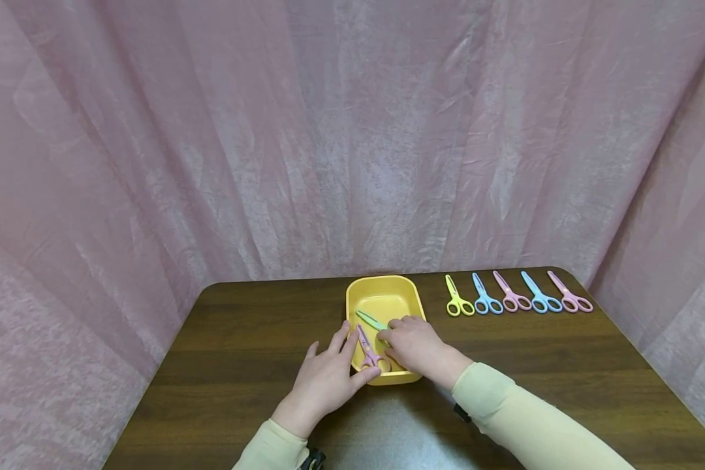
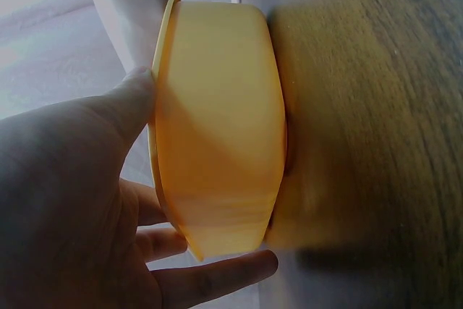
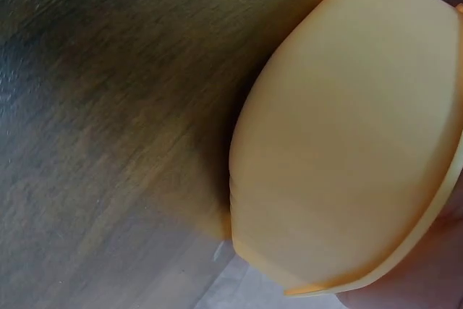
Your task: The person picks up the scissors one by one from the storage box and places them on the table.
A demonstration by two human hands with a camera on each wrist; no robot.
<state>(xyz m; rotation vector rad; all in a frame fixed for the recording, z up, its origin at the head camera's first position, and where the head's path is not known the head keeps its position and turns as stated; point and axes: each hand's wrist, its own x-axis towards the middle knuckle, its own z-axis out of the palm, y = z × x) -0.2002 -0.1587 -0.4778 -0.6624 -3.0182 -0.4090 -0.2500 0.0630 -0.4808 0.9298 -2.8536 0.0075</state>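
Observation:
A yellow plastic tray point(image 1: 388, 282) stands on the table, with pink scissors point(image 1: 369, 352) and green scissors point(image 1: 371, 320) lying in it. My left hand point(image 1: 326, 382) rests spread at the tray's near left corner, thumb on the near rim and fingers along the left side. The left wrist view shows that thumb against the rim. Over the right wall my right hand point(image 1: 417, 343) reaches in, its curled fingers at the handle end of the green scissors. Those handles are hidden under the hand. The right wrist view mostly shows the tray's outer wall point(image 3: 347, 135).
Right of the tray, several scissors lie in a row with tips pointing away: yellow scissors point(image 1: 459, 303), blue scissors point(image 1: 487, 301), pink scissors point(image 1: 514, 299), then another blue and pink pair. A pink curtain point(image 1: 352, 143) hangs behind the brown wooden table point(image 1: 241, 365).

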